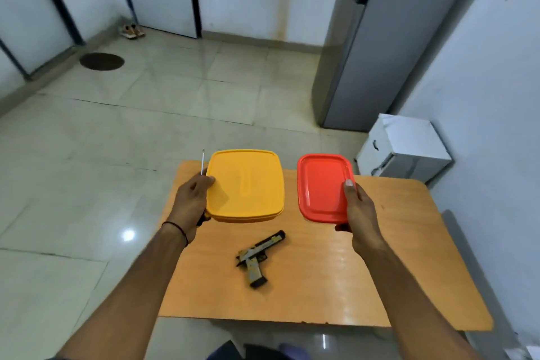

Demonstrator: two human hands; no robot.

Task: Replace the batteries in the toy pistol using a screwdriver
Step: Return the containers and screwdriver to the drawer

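Gripping yellow box (248,184) plus screwdriver (202,161) in left hand (194,199), red box (321,187) in right hand (358,207), both beyond pistol (258,254) on bench (380,272). Could drop screwdriver: crowded grip, loosening on set-down.

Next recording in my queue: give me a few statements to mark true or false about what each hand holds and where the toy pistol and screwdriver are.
1. The left hand grips the yellow rectangular plastic box. True.
2. The thin metal screwdriver lies on the table beside the pistol. False: the left hand holds it against the yellow box's edge, with its shaft pointing up.
3. The black and gold toy pistol lies on the orange wooden table, and neither hand touches it. True.
4. The right hand is empty. False: it grips the edge of the red rectangular plastic container, with the thumb on top.
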